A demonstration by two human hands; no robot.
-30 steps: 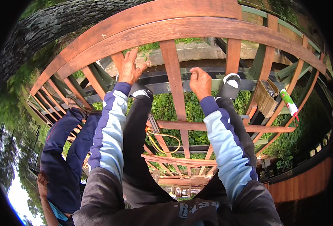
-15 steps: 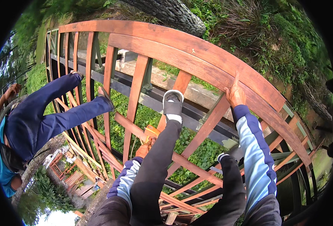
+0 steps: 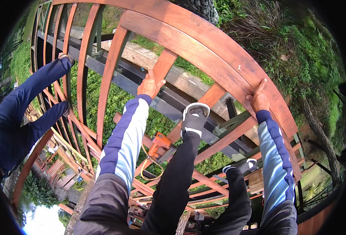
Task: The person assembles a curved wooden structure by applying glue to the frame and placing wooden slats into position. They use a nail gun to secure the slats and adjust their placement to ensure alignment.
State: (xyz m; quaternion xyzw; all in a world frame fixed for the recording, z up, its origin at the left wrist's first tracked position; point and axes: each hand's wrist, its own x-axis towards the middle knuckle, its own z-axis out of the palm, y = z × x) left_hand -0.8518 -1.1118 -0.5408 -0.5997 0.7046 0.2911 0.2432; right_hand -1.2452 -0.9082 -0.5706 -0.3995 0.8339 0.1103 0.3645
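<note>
My left hand (image 3: pixel 151 84) is up at a red-brown wooden slat (image 3: pixel 166 64), its fingers closed around the slat's edge just above the dark metal beam. On the lower edge of the wide curved wooden board (image 3: pixel 204 43) my right hand (image 3: pixel 259 100) has its grip. That hand's index finger is stretched along the board's face, and its other fingers are partly hidden. An orange nail gun (image 3: pixel 160 144) with a thin yellowish hose (image 3: pixel 152 178) rests on the wooden pieces beside my leg, untouched by either hand.
My shoe (image 3: pixel 195 119) stands on the framework by the metal beam (image 3: pixel 134 92). Gaps between slats open onto green plants below. A co-worker's dark-blue trouser legs (image 3: pixel 28 102) straddle slats at left. A tree trunk (image 3: pixel 200 9) rises beyond the board.
My left hand has let go of the nail gun and moved up to the slat. The right hand remains on the curved board. The view has shifted, and the co-worker sits further left.
</note>
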